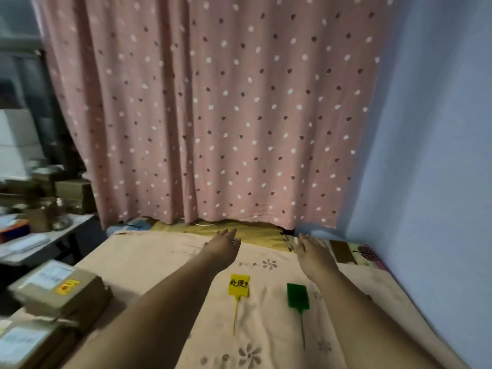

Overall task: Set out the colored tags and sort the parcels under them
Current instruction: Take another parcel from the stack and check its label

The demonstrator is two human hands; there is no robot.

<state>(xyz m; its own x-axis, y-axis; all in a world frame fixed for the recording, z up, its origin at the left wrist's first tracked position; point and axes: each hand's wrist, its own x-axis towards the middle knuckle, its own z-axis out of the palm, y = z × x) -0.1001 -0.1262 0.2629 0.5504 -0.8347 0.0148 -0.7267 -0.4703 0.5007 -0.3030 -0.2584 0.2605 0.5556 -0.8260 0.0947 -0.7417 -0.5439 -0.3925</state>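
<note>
Both arms reach forward over the bed (pixel 159 262), which is covered with a peach flowered sheet. The left hand (pixel 222 245) sits at about 12 o'clock, fingers straight and loosely spread, holding nothing; the right hand (pixel 312 249) at about 1 o'clock is likewise flat and spread, palm down. Whether either one touches the sheet cannot be told. Nearer the person, between the forearms, lie two tags: the yellow tag (pixel 239 285) with black writing and, just at its 3 o'clock, the green tag (pixel 297 296), each with its thin tail pointing back toward the person. Side by side and apart like this, they read as column headers, leaving room below each for parcels. The parcels (pixel 58 291), brown boxes with labels, are stacked at 8 o'clock at the bed's left edge, none yet under a tag. The flat hands look as though they are smoothing or clearing the far sheet, perhaps for another tag, though that is only a guess
</note>
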